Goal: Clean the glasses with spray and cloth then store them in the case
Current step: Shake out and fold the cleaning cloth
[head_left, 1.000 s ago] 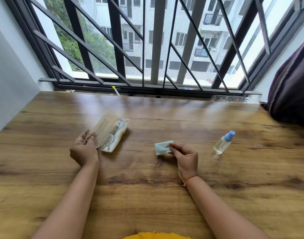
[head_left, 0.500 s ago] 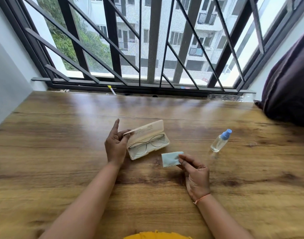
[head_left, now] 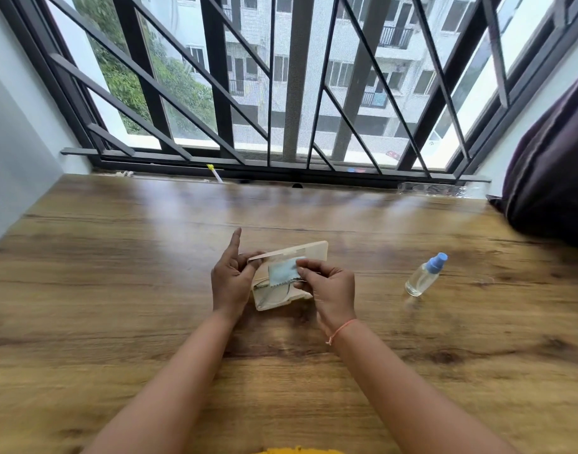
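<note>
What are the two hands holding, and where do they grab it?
The left hand pinches the lid of the case at its left end. The right hand pinches the cloth by its right edge.

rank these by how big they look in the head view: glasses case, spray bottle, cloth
1. glasses case, open, clearly largest.
2-3. spray bottle and cloth look about alike; the right hand pinches the cloth and covers part of it, so no ranking between them.
</note>
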Demonstrator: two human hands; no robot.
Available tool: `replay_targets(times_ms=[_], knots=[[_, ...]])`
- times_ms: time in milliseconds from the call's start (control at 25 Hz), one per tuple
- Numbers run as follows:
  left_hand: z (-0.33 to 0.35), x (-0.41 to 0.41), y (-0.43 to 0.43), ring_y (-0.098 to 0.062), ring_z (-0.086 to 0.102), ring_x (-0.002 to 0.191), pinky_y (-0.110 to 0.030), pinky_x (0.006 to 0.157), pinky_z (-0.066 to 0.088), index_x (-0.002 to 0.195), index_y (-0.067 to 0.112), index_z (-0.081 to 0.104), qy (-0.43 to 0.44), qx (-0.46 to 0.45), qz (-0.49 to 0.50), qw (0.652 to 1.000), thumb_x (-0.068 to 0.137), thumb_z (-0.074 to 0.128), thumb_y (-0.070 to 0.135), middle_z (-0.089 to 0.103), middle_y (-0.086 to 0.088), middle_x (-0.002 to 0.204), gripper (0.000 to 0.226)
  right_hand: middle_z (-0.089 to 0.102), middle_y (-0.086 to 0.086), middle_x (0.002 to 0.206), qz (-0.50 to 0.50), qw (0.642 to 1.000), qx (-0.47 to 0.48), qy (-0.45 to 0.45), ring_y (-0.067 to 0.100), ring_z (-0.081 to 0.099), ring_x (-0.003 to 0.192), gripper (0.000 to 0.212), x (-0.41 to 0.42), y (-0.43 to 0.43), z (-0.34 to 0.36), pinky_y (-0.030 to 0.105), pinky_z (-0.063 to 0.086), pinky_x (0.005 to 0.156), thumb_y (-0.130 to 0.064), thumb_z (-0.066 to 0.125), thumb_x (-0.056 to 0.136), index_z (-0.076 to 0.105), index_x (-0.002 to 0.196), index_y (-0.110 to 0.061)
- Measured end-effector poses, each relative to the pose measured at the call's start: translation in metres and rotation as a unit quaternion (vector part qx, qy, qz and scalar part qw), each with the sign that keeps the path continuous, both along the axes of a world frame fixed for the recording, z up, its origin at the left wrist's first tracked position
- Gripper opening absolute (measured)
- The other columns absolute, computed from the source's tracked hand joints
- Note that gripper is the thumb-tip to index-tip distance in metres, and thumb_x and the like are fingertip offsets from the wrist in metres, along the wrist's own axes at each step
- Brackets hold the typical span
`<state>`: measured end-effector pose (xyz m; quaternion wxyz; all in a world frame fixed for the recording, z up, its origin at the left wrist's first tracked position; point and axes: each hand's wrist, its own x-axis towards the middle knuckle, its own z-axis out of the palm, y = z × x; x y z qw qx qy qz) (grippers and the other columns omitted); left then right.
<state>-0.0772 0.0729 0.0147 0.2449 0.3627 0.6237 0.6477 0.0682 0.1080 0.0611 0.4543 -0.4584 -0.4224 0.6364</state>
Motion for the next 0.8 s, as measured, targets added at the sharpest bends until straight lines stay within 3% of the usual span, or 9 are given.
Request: replay_targets(times_ms=[80, 240, 320, 480, 600, 680, 800], knots=[[-0.001, -0.001, 0.0, -0.002, 0.065, 0.081, -0.025, 0.083, 0.051, 0.14, 0.021, 0.035, -0.004, -0.001, -0.005, 1.0, 0.08, 0.063, -0.006, 0.071, 0.018, 0.078, 0.072, 0.066, 0.009, 0.07, -0.01, 0.998, -0.003, -0.055, 0.009, 0.061, 0.047, 0.022, -0.009, 0.006, -0.004, 0.017, 0.053, 0.05, 0.012, 0.062, 0.077, 0.068, 0.069, -0.007], [-0.003, -0.004, -0.001, -0.004, 0.066, 0.083, -0.031, 0.085, 0.051, 0.137, 0.031, 0.033, -0.005, -0.003, -0.006, 1.0, 0.08, 0.063, -0.005, 0.071, 0.022, 0.08, 0.074, 0.069, 0.006, 0.073, -0.003, 0.987, 0.035, -0.157, 0.011, 0.065, 0.052, 0.022, -0.013, 0.01, -0.01, 0.031, 0.057, 0.066, 0.003, 0.065, 0.078, 0.069, 0.068, -0.016], [-0.004, -0.004, -0.002, -0.005, 0.066, 0.084, -0.033, 0.085, 0.051, 0.136, 0.033, 0.033, -0.006, -0.003, -0.004, 1.0, 0.08, 0.063, -0.005, 0.071, 0.022, 0.08, 0.074, 0.071, 0.006, 0.079, 0.008, 0.974, 0.073, -0.216, 0.008, 0.066, 0.055, 0.016, -0.011, 0.011, -0.011, 0.027, 0.057, 0.068, 0.0, 0.065, 0.079, 0.072, 0.076, -0.014], [-0.004, -0.004, -0.001, -0.01, 0.067, 0.087, -0.037, 0.087, 0.052, 0.136, 0.033, 0.034, -0.006, -0.002, -0.008, 1.0, 0.08, 0.064, -0.004, 0.072, 0.02, 0.082, 0.074, 0.074, 0.01, 0.089, 0.02, 0.944, 0.127, -0.302, 0.02, 0.069, 0.08, 0.019, -0.004, 0.01, -0.011, 0.031, 0.055, 0.083, -0.008, 0.067, 0.078, 0.073, 0.096, -0.009], [-0.002, -0.002, 0.0, -0.007, 0.067, 0.088, -0.034, 0.09, 0.05, 0.136, 0.031, 0.034, 0.0, -0.003, -0.014, 1.0, 0.079, 0.064, -0.005, 0.072, 0.02, 0.082, 0.074, 0.071, 0.008, 0.084, 0.006, 0.939, 0.135, -0.316, 0.015, 0.063, 0.075, 0.025, 0.005, 0.008, -0.008, 0.02, 0.049, 0.077, -0.008, 0.068, 0.079, 0.07, 0.104, -0.011], [0.0, -0.001, 0.0, -0.003, 0.066, 0.087, -0.028, 0.089, 0.049, 0.137, 0.028, 0.033, 0.006, -0.007, -0.018, 1.0, 0.08, 0.064, -0.005, 0.071, 0.022, 0.081, 0.073, 0.067, 0.007, 0.079, -0.071, 0.928, 0.17, -0.323, 0.018, 0.059, 0.071, 0.027, 0.014, 0.008, -0.006, 0.024, 0.049, 0.072, -0.007, 0.068, 0.078, 0.07, 0.105, -0.011], [0.0, -0.001, 0.0, -0.004, 0.066, 0.089, -0.024, 0.089, 0.048, 0.139, 0.023, 0.035, 0.013, -0.011, -0.017, 1.0, 0.08, 0.064, -0.005, 0.071, 0.022, 0.081, 0.071, 0.063, 0.009, 0.111, -0.15, 0.911, 0.204, -0.326, 0.025, 0.057, 0.104, 0.038, 0.027, 0.02, -0.009, 0.036, 0.047, 0.094, -0.01, 0.07, 0.078, 0.063, 0.115, -0.007]])
